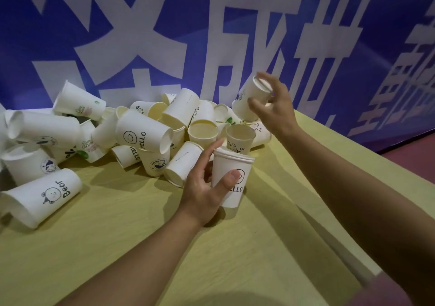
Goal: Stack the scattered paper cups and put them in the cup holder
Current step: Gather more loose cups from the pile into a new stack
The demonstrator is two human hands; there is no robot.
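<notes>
Gripping the HELLO cup (229,178) upright in our left hand (204,188), we should nest the tilted cup (250,98) our right hand (275,110) fingers clutch squarely.

Yellow-green table (131,247) against a blue banner (235,11) with large white characters

cup pile (141,131) on table (117,247) rear-left, banner (211,35) behind, possibly touching
</notes>
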